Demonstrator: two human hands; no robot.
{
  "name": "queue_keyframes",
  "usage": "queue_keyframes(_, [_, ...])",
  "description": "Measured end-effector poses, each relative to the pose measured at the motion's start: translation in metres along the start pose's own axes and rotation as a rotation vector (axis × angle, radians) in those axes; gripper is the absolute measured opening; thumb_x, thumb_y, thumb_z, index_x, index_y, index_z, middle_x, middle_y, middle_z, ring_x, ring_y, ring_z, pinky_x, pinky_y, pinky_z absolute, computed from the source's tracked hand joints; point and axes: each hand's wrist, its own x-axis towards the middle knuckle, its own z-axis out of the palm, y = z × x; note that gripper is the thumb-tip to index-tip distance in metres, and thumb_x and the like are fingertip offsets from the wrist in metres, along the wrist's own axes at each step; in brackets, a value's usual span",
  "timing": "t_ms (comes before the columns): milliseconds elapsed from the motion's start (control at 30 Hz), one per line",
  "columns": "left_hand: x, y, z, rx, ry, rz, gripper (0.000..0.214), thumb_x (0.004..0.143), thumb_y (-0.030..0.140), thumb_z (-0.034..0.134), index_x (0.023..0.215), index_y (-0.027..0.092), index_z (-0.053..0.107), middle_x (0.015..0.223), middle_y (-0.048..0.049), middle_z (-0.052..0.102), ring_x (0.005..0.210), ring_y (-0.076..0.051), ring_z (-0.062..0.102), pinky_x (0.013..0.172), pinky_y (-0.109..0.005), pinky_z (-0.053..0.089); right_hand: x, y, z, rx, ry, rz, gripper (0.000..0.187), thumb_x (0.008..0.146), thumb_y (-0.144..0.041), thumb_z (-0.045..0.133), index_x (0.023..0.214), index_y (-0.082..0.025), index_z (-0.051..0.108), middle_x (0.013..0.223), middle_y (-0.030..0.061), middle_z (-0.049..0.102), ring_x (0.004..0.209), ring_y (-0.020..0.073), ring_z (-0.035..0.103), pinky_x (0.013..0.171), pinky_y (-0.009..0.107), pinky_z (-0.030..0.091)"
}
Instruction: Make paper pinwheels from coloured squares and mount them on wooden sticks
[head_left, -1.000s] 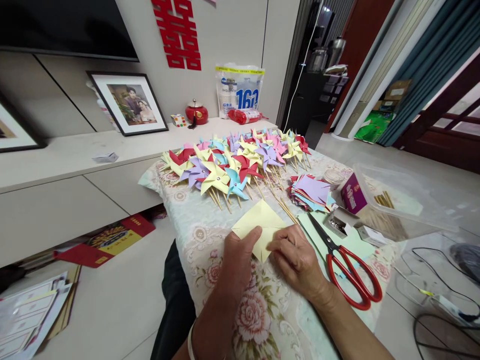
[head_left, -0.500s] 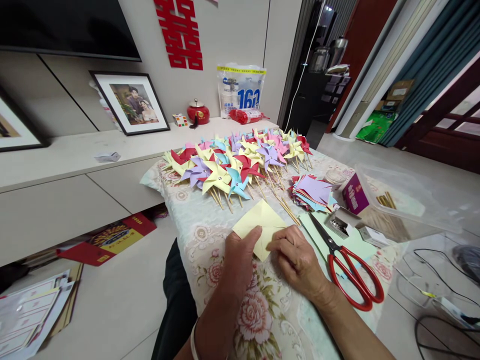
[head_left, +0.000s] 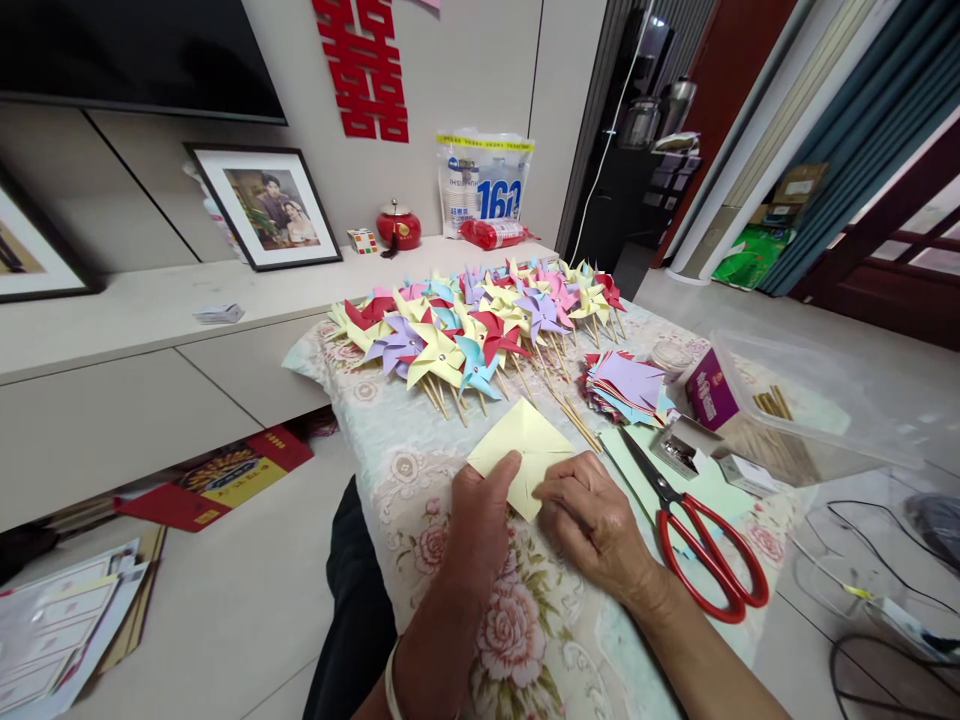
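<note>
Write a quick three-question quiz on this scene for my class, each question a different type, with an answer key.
1. Multiple choice: what is in the person's left grip?
A) a wooden stick
B) a yellow paper square
C) a picture frame

2. True or false: the red-handled scissors lie farther to the person's right than the yellow paper square.

3. Fill in the blank: the top sheet on the stack of cut paper, beyond the scissors, is ____ in colour.

Key: 1. B; 2. True; 3. purple.
</note>
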Motion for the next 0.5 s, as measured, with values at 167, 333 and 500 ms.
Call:
queue_keyframes(167, [0.001, -0.001, 0.0, 0.007, 0.014, -0.001, 0.018, 0.07, 0.013, 0.062, 0.056, 0.015, 0.072, 0.057, -0.0035, 0.069, 0.06, -0.016, 0.059, 0.063, -0.024, 0.051, -0.001, 0.0, 0.002, -0.023, 0.016, 0.019, 0.014, 0.092, -0.01, 0.055, 0.096, -0.019, 0.066, 0.09, 0.0081, 0.061, 0.086, 0.0227, 0.053, 0.076, 0.04, 0.045])
queue_keyframes(333, [0.004, -0.018, 0.0, -0.069, -0.028, -0.03, 0.013, 0.072, 0.022, 0.068, 0.074, 0.012, 0.076, 0.066, -0.005, 0.074, 0.061, -0.019, 0.063, 0.066, -0.027, 0.053, -0.001, 0.002, 0.004, -0.043, 0.049, 0.012, 0.016, 0.091, -0.008, 0.055, 0.095, -0.018, 0.066, 0.09, 0.0082, 0.061, 0.086, 0.0225, 0.054, 0.075, 0.039, 0.045])
queue_keyframes(500, [0.004, -0.023, -0.001, -0.096, -0.06, 0.045, 0.018, 0.074, 0.024, 0.066, 0.08, 0.012, 0.077, 0.075, -0.0075, 0.077, 0.073, -0.022, 0.068, 0.075, -0.029, 0.054, -0.001, 0.003, 0.005, -0.054, 0.073, 0.022, 0.02, 0.089, -0.007, 0.056, 0.102, -0.019, 0.065, 0.092, 0.0079, 0.061, 0.089, 0.0233, 0.054, 0.077, 0.04, 0.046])
